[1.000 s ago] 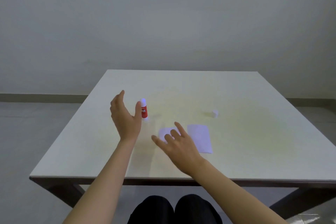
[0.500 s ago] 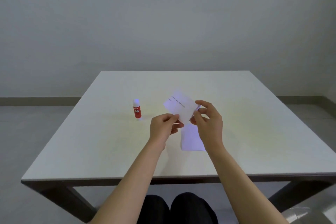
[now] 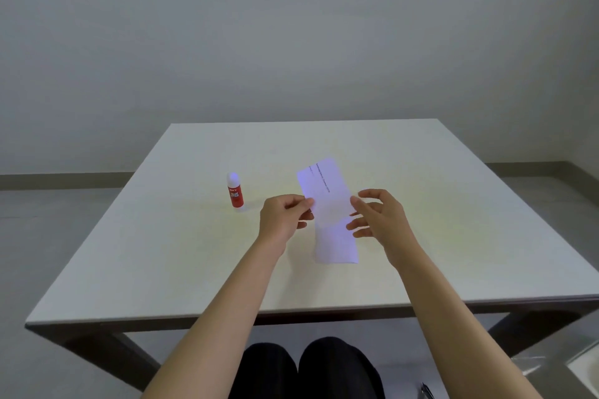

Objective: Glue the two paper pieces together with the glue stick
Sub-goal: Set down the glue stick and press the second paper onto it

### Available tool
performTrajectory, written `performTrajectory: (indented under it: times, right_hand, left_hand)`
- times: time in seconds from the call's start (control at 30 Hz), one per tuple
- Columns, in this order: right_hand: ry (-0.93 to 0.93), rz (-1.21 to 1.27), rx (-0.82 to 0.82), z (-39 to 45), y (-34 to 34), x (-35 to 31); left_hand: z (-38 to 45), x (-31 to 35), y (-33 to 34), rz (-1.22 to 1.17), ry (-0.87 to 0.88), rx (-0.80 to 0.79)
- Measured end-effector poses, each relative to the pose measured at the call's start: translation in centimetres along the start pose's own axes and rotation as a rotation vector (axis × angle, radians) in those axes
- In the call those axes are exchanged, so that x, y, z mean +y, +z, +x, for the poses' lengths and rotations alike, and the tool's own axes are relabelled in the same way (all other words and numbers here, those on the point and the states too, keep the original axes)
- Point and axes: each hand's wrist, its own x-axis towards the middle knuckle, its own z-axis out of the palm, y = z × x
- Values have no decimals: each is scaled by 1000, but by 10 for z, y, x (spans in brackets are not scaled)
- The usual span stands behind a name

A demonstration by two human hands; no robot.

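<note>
A white paper piece with a line of print (image 3: 324, 188) is held up above the table, pinched at its left edge by my left hand (image 3: 285, 217). My right hand (image 3: 377, 217) is at its right edge, fingers spread, thumb touching or just off the paper. Beneath them a second white paper piece (image 3: 335, 244) lies flat on the white table (image 3: 162, 253), its upper part hidden by the raised piece. A red glue stick (image 3: 235, 191), uncapped with its white tip up, stands upright to the left of my left hand.
The table's near edge (image 3: 291, 309) runs just above my dark-trousered knees (image 3: 308, 369). A plain wall stands beyond the far edge, with grey floor on both sides.
Both hands took the left paper piece off the table and raised it. Since half a second ago my right hand has loosened, its fingers spreading. The small white cap is out of sight now.
</note>
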Motion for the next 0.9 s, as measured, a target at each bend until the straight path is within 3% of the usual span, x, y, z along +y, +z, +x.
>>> performTrajectory:
  times: [0.17, 0.43, 0.9]
  right_hand:
    - [61, -159, -12, 15, -10, 6]
    - [194, -223, -32, 10, -12, 32]
    - [191, -414, -96, 7, -12, 32]
  left_hand:
    - [3, -5, 4, 176, 7, -71]
    - [4, -26, 9, 381, 40, -6]
    - [6, -32, 7, 432, 20, -40]
